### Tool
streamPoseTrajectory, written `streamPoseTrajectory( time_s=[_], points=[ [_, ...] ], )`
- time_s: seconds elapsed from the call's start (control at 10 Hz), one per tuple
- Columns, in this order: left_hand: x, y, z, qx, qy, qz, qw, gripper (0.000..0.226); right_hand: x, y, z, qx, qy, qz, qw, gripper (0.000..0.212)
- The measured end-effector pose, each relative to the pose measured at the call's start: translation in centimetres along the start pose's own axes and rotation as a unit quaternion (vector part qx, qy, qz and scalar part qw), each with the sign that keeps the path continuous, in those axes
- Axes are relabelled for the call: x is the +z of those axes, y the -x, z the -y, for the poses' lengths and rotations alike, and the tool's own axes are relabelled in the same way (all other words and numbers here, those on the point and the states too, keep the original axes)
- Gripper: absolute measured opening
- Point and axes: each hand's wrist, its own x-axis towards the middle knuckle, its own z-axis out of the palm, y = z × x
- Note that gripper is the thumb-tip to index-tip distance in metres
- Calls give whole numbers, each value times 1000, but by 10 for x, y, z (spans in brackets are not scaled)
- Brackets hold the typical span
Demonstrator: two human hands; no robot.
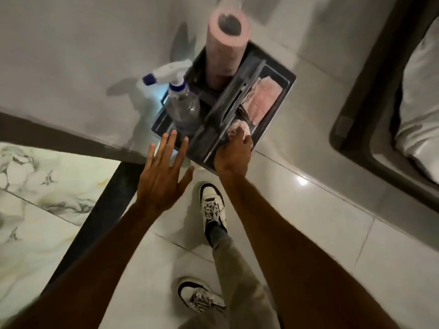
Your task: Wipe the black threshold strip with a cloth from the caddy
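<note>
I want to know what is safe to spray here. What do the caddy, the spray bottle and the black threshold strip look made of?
Caddy: likely moulded plastic, dark grey, matte with rounded rims.
Spray bottle: clear plastic body you can see through, white and blue trigger head.
Black threshold strip: dark, smooth, perhaps polished stone; blur leaves it open.

The caddy [282, 96] stands on the floor [320, 233], against the wall [71, 55]. In its left half stand a spray bottle [183, 108], nearer, and a roll [225, 46] behind it. Its right half holds a stack of folded cloths [260, 98]. The right hand [234, 154] reaches into the near end of this right half and touches a cloth [238, 127] there. The left hand [164, 172] is just before the caddy's left side, over the threshold strip [107, 210], which runs to the lower left. Two shoes [212, 210] stand on the floor before the caddy.
</note>
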Motion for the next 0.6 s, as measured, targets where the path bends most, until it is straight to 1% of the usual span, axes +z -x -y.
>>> streamPoseTrajectory(
  time_s=[0.1,0.2,0.3,0.4,0.5,0.6],
  points=[
    [28,-24,15,0,-21,22,1000,89,30,-41,-18,-10,15,-7,1000,69],
    [40,-27,24,17,-29,10,999,84,53,-62,-31,6,59,30,998,93],
    [44,-28,26,30,-43,19,998,84,60,-64,-38,52,91,108,989,104],
    [36,-25,23,20,-58,40,997,88,45,-46,-33,23,55,109,992,94],
    [-1,-19,6,-12,-47,60,997,89,4,-17,-16,-14,6,73,997,72],
    [-51,41,-41,-27,8,-13,1000,85,-76,36,4,-52,-23,12,998,42]
  ],
)
